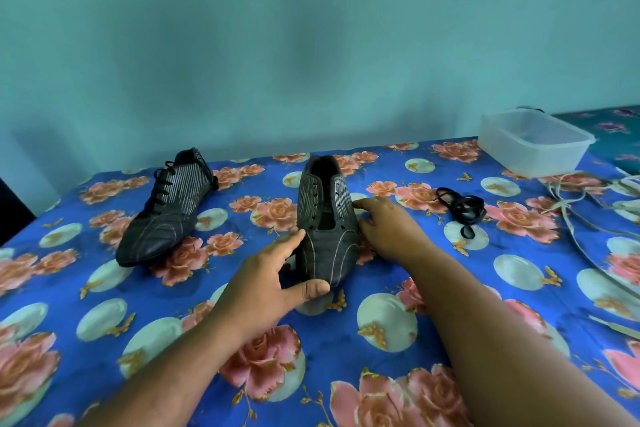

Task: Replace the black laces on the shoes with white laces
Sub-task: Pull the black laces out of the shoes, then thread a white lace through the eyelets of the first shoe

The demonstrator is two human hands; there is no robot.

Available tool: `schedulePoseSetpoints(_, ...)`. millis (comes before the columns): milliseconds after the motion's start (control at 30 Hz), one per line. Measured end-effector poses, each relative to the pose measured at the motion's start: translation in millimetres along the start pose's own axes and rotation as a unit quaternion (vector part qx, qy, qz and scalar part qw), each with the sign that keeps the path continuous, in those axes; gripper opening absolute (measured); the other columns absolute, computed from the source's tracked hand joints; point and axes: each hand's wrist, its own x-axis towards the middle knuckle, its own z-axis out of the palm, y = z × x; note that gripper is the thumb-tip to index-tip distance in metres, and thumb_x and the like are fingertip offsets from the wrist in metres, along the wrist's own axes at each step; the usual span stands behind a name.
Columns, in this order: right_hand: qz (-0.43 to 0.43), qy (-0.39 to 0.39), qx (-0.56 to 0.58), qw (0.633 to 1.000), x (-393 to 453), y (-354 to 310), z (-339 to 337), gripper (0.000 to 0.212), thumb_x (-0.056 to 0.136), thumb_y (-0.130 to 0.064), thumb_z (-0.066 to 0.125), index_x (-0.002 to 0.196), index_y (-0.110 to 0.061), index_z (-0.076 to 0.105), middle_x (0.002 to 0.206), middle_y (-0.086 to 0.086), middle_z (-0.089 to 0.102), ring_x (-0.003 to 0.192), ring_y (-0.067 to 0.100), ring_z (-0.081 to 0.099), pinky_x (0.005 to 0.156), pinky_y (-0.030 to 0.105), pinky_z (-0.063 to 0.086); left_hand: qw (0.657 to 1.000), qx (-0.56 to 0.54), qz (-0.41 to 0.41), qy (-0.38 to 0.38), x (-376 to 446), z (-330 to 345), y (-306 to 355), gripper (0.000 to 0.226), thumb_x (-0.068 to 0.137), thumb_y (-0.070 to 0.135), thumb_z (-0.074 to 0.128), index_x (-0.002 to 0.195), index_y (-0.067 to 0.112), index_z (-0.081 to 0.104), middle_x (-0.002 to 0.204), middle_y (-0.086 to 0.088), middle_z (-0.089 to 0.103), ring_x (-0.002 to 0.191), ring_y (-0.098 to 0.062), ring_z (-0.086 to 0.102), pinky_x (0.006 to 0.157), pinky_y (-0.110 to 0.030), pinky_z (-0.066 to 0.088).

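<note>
Now the unlaced shoe sits between both hands, left hand cupping its toe, right hand resting open-fingered on its side, so steady it there before reaching right for the white laces, I judge.

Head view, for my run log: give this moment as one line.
step: unlaced shoe steadied | left hand: gripping toe | right hand: resting on side | black lace: removed | other shoe: laced
</note>
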Motion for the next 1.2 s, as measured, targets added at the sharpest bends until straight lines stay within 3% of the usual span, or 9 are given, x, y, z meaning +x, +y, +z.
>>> schedulePoseSetpoints(167,0.002,0.007,-0.023,1.0,1.7,4.0,3.1,0.038,0.098,-0.017,0.051,0.134,-0.02,0.063,0.124,0.012,0.058,0.115,0.034,0.056,0.089,0.04,0.048,1.0,0.025,-0.009,0.005,25.5,3.6,1.3,0.105,0.069,0.081,0.07,0.155,0.03,0.04,0.157,0.016,0.04,0.139,0.002,0.041,0.108,-0.015,0.034)
schedulePoseSetpoints(267,0.008,0.021,-0.022,1.0,3.3,5.1,3.3,0.037,0.098,-0.018,0.052,0.133,-0.019,0.064,0.124,0.011,0.058,0.117,0.033,0.055,0.089,0.041,0.049,0.999,0.044,-0.015,0.013,57.0,6.0,-0.3,0.087,0.082,0.051,0.077,0.155,0.021,0.042,0.155,0.012,0.042,0.14,-0.004,0.043,0.102,-0.003,0.031)
schedulePoseSetpoints(333,0.011,0.032,-0.023,0.999,4.5,5.2,3.2,0.037,0.096,-0.02,0.055,0.131,-0.017,0.066,0.123,0.011,0.058,0.117,0.032,0.056,0.09,0.042,0.049,0.997,0.07,-0.014,0.031,81.8,8.3,-3.4,0.079,0.086,0.043,0.077,0.154,0.018,0.044,0.153,0.0,0.05,0.139,-0.014,0.048,0.105,-0.012,0.036)
schedulePoseSetpoints(467,0.008,0.029,-0.028,0.999,3.9,5.6,6.8,0.037,0.096,-0.029,0.061,0.133,-0.02,0.065,0.125,0.008,0.057,0.119,0.031,0.054,0.092,0.043,0.05,0.995,0.082,-0.034,0.052,119.3,13.3,-5.8,0.076,0.089,0.045,0.075,0.154,0.02,0.044,0.148,-0.004,0.057,0.136,-0.021,0.053,0.109,-0.037,0.046)
schedulePoseSetpoints(667,-0.005,0.021,-0.03,0.999,2.5,-0.8,10.9,0.04,0.098,-0.035,0.058,0.137,-0.027,0.062,0.134,0.002,0.057,0.124,0.026,0.054,0.093,0.042,0.05,0.992,0.107,-0.042,0.044,144.7,15.3,-2.5,0.076,0.093,0.045,0.071,0.157,0.021,0.038,0.155,-0.005,0.049,0.14,-0.025,0.048,0.11,-0.039,0.044)
schedulePoseSetpoints(833,-0.059,0.004,-0.017,0.998,-2.2,-17.9,13.9,0.025,0.097,-0.037,0.06,0.114,-0.024,0.072,0.115,-0.003,0.063,0.095,0.022,0.066,0.075,0.037,0.053,0.983,0.176,-0.01,0.045,115.0,3.6,-0.2,0.073,0.099,0.045,0.061,0.159,0.019,0.03,0.159,-0.008,0.04,0.132,-0.026,0.054,0.109,-0.041,0.043)
schedulePoseSetpoints(933,-0.177,-0.025,-0.003,0.984,-7.0,-25.4,22.5,0.031,0.097,-0.041,0.066,0.123,-0.026,0.072,0.126,-0.005,0.065,0.115,0.017,0.062,0.092,0.036,0.052,0.969,0.229,0.034,0.083,78.8,-20.7,-14.5,0.066,0.098,0.031,0.066,0.156,0.012,0.038,0.163,-0.008,0.034,0.148,-0.025,0.036,0.12,-0.038,0.03)
schedulePoseSetpoints(1067,-0.242,-0.105,-0.024,0.964,-13.7,-33.9,37.0,0.048,0.098,-0.048,0.063,0.142,-0.028,0.06,0.148,-0.006,0.051,0.134,0.013,0.048,0.105,0.024,0.036,0.92,0.338,0.06,0.191,36.7,-77.2,-45.9,0.058,0.09,0.03,0.071,0.143,0.009,0.054,0.15,-0.015,0.049,0.137,-0.037,0.047,0.111,-0.055,0.041)
schedulePoseSetpoints(1200,-0.216,-0.137,-0.076,0.964,-16.3,-39.3,45.5,0.055,0.097,-0.057,0.058,0.146,-0.032,0.053,0.156,-0.008,0.042,0.144,0.016,0.037,0.119,0.035,0.028,0.906,0.33,-0.105,0.243,9.1,-127.4,-69.5,0.082,0.085,0.042,0.077,0.151,0.009,0.04,0.151,-0.02,0.044,0.138,-0.041,0.043,0.109,-0.056,0.04)
